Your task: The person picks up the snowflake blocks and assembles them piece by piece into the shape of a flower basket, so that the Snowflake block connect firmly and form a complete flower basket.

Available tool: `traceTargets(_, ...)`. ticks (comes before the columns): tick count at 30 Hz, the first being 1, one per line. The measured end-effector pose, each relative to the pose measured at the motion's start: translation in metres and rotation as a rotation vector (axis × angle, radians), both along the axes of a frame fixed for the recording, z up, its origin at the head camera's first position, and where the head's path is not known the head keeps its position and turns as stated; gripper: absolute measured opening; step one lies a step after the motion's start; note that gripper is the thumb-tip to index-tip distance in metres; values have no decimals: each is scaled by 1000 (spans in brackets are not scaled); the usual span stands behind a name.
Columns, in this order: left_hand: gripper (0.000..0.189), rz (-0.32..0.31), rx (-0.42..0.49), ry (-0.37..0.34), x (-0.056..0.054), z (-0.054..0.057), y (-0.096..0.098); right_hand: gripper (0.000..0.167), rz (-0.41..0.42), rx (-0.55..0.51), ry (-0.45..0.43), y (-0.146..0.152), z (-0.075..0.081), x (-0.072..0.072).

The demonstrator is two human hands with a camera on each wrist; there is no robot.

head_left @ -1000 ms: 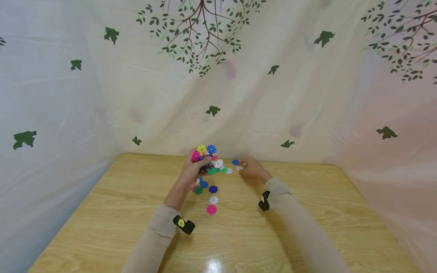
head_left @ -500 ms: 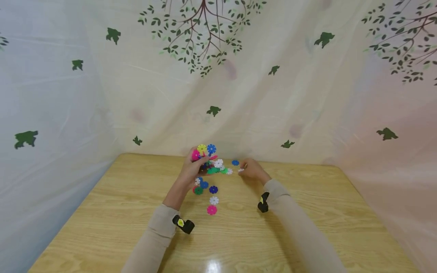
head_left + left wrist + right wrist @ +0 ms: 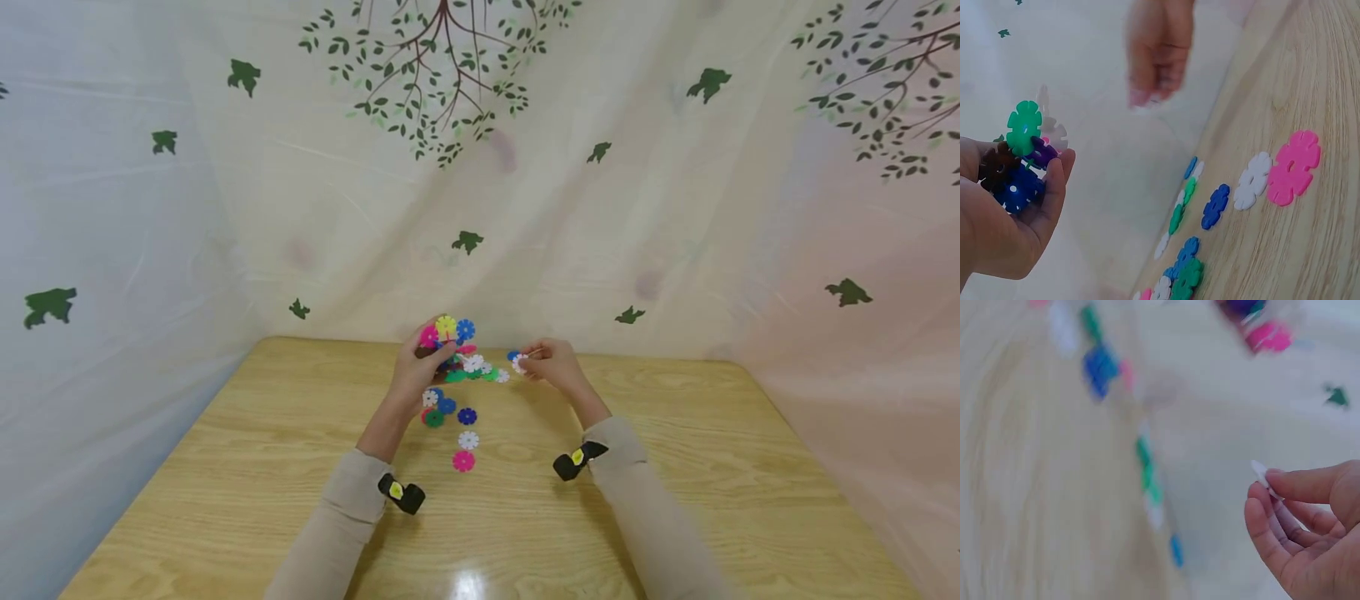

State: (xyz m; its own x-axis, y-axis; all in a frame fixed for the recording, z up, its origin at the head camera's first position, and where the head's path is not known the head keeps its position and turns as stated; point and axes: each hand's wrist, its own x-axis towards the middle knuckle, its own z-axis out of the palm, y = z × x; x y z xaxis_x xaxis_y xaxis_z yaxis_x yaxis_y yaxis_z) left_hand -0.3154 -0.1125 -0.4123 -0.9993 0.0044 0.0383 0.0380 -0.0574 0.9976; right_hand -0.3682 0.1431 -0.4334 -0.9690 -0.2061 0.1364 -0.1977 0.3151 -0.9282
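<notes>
My left hand (image 3: 412, 368) grips a cluster of joined snowflake discs (image 3: 1024, 128), small notched plastic pieces in several colours. A yellow disc (image 3: 446, 326) and a blue disc (image 3: 466, 330) stick up from its top. Over to the right, my right hand (image 3: 557, 367) pinches a single white snowflake disc (image 3: 1261, 473) between thumb and fingertips, raised off the table. The palm and fingers of my left hand hide part of the cluster. In the left wrist view my right hand is blurred.
On the wooden table (image 3: 675, 483) lie loose discs: a pink one (image 3: 463, 461), a white one (image 3: 468, 440) and a dark blue one (image 3: 467, 416) in a row. Several more, including a green disc (image 3: 434, 417), lie by my left wrist. A leaf-printed curtain (image 3: 360, 225) hangs behind.
My right hand has picked the white disc up from the table, rising slightly and turning at the wrist. The left hand, still gripping the cluster, has tilted a little.
</notes>
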Motion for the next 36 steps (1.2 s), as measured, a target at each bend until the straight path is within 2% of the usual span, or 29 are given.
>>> traceTargets(5, 54, 20, -55, 25, -1, -3, 2, 28, -51, -243, 45, -27, 29, 26)
traceTargets(9, 54, -1, -54, 64, -3, -4, 5, 25, -84, -315, 105, -46, 35, 37)
traceTargets(15, 60, -59, -76, 131, -5, -5, 7, 19, -135, -272, 218, -60, 28, 42)
traceTargets(21, 66, -91, -96, 154, -7, -4, 9, 16, -174, -260, 308, -65, 26, 43)
traceTargets(27, 64, -68, -100, 194, -2, -2, 11, 14, -201, -223, 354, -68, 24, 47)
traceTargets(36, 54, -41, -95, 232, 5, 0, 10, 11, -155, -290, 340, -68, 23, 51)
